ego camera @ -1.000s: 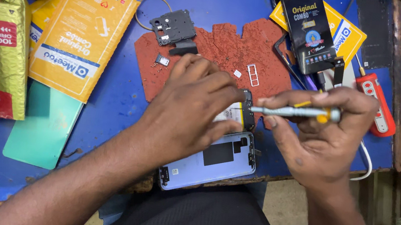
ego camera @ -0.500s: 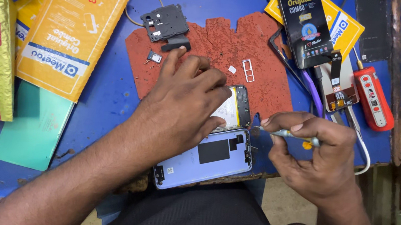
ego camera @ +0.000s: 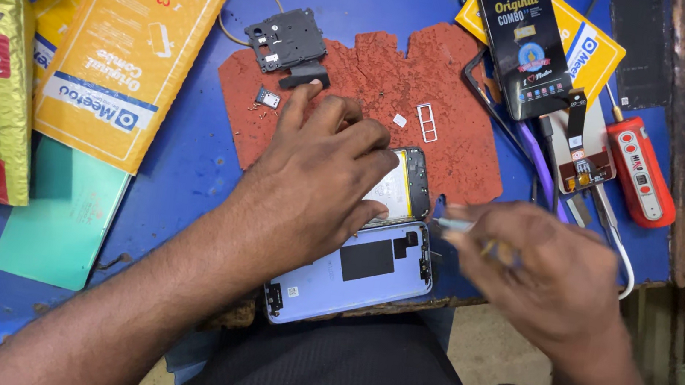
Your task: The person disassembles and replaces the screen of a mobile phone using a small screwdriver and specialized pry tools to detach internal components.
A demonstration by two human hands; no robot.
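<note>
On the red mat, left hand lies flat, fingers spread, on the opened phone, long axis up-down; right hand grips a screwdriver pointing left at it.

This is a phone repair workshop. Evidence: a worn blue workbench with chipped edges fills the frame. At its centre lies a crumbling red work mat carrying small loose phone parts, including a black inner cover and a SIM tray. An opened phone and its detached lilac back cover lie at the lower centre. Yellow spare-part envelopes occupy the upper left; a red hand tool sits at the right.
</note>
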